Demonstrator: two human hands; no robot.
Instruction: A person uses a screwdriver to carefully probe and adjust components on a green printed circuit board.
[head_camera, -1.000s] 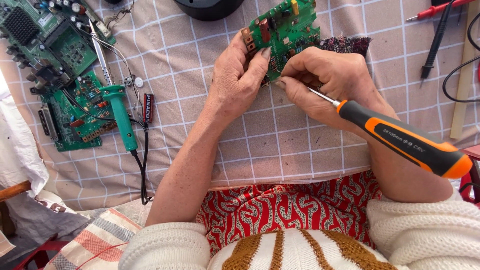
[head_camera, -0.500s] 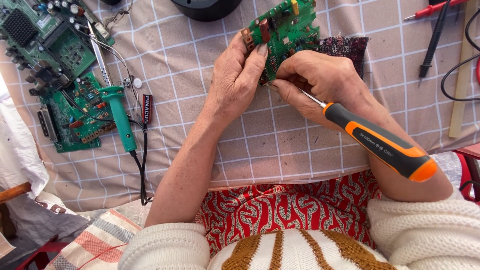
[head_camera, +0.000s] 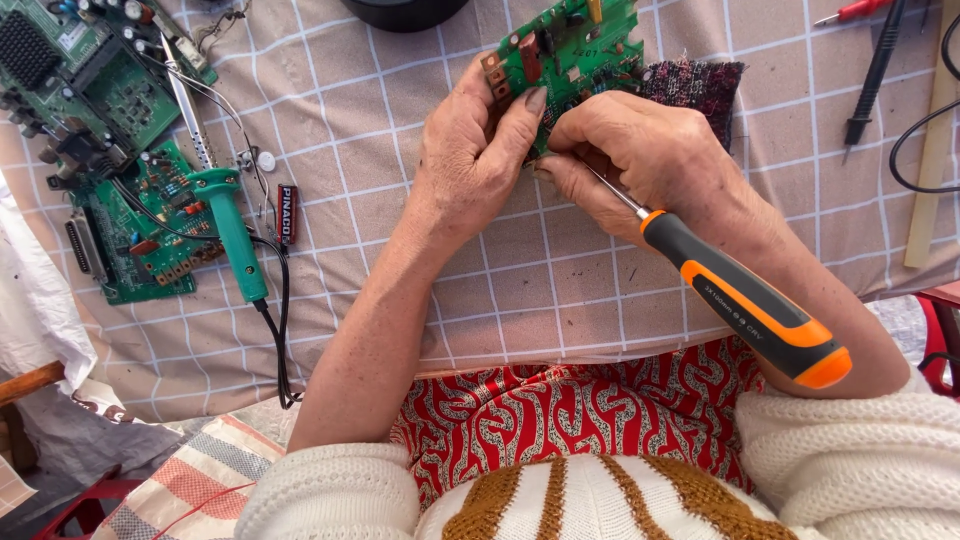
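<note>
- Nearest the camera: cream knitted sleeves (head_camera: 330, 490) and a red patterned cloth (head_camera: 560, 410) over the lap, below the board.
- Right hand (head_camera: 650, 160) closed around a screwdriver (head_camera: 745, 305), black and orange handle trailing back toward the lap, thin shaft running up to the lower edge of the board.
- Left hand (head_camera: 475, 160) curled shut on a small green board (head_camera: 570, 45), thumb across its face, gripping its left edge.
- Board held up over the checked tablecloth (head_camera: 520, 290), partly over a dark woven swatch (head_camera: 700, 85) at its right.
- Step in hand, as judged: working the screwdriver tip at the board's lower edge; tip itself hidden by fingers. Next move likely calls for a steady left-hand grip and fine tip control.
- Left of the board: one green soldering iron (head_camera: 230, 230), one small black battery (head_camera: 287, 213), two more circuit boards (head_camera: 100, 130).
- Right of the board: two probes (head_camera: 870, 70), one red, one black.
- Count: one screwdriver, three boards in all.
</note>
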